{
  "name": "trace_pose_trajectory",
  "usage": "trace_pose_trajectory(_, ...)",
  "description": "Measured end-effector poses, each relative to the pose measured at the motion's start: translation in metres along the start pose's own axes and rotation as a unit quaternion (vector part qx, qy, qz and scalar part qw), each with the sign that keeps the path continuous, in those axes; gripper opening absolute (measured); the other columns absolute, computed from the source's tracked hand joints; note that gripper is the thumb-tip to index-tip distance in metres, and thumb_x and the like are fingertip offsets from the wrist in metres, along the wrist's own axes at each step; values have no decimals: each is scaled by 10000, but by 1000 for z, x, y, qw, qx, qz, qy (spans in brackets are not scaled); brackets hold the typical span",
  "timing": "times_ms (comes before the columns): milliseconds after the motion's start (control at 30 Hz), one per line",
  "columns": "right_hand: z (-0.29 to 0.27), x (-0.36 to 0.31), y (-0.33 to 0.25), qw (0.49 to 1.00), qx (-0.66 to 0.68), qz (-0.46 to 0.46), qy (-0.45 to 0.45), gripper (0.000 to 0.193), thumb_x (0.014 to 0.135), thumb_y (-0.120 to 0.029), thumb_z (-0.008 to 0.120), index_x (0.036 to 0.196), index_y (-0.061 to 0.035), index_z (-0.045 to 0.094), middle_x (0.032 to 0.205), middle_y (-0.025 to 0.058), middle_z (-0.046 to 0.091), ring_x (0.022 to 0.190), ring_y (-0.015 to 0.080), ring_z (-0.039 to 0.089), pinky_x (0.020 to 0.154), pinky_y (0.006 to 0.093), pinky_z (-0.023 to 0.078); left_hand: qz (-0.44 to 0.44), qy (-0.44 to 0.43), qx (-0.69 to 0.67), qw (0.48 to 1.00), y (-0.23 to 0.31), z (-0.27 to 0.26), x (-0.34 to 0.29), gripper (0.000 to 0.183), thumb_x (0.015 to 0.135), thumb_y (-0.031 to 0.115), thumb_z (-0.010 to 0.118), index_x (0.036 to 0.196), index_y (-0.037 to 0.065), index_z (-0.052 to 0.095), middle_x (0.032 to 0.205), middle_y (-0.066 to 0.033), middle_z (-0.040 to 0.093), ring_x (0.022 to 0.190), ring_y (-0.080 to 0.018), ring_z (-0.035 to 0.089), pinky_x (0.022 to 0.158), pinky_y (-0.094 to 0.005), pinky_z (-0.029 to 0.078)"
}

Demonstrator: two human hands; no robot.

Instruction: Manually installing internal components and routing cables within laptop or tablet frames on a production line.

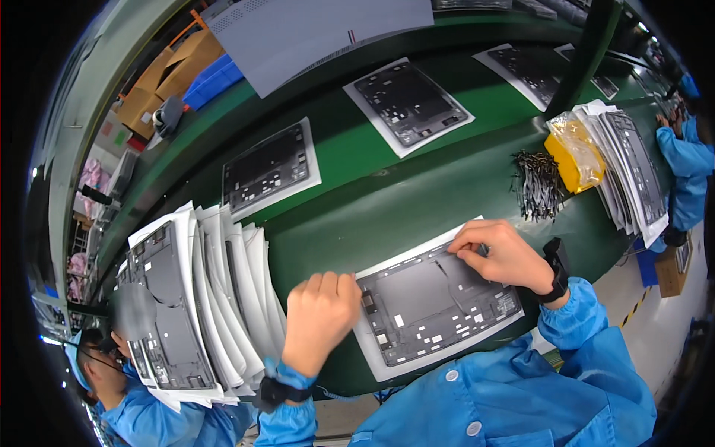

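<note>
A dark grey tablet housing, dotted with small white and black parts, lies on a white sheet in front of me. Over its left edge is my left hand, its fingers curled closed and what they hold, if anything, hidden. My right hand is at the housing's far right edge, thumb and forefinger pinched together; anything between them is too small to make out. A thin dark flex cable lies across the housing, just left of the right hand.
At left stands a stack of tablet housings between white sheets. A heap of flex cables, a yellow bin and another stack are at right. Several housings lie along the far green belt. Co-workers sit on both sides.
</note>
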State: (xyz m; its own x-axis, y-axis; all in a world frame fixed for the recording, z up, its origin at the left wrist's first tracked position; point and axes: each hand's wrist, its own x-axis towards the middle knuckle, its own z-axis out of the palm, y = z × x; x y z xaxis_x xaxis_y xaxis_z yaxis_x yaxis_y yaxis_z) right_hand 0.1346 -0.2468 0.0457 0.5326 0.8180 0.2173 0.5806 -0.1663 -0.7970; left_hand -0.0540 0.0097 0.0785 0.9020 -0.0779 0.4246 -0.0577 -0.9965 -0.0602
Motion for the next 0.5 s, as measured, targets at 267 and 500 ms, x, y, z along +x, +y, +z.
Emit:
trace_pose_trajectory(267, 21, 3, 26, 986, -142, -79, -35, 144, 840, -89, 776, 984, -92, 787, 997, 52, 678, 958, 278, 670, 801, 404, 559, 12, 122, -139, 983, -5, 73, 63, 249, 807, -12, 770, 698, 30, 551, 710, -120, 528, 653, -315, 569, 574, -430, 474)
trace_pose_trajectory(500, 34, 5, 22, 983, -154, -103, 10, 73, 875, -51, 732, 920, -54, 675, 937, 77, 612, 903, 295, 638, 742, 402, 539, 42, 80, -360, 928, 15, 96, 60, 142, 760, -31, 773, 771, 21, 641, 781, -106, 598, 742, -303, 589, 682, -406, 463)
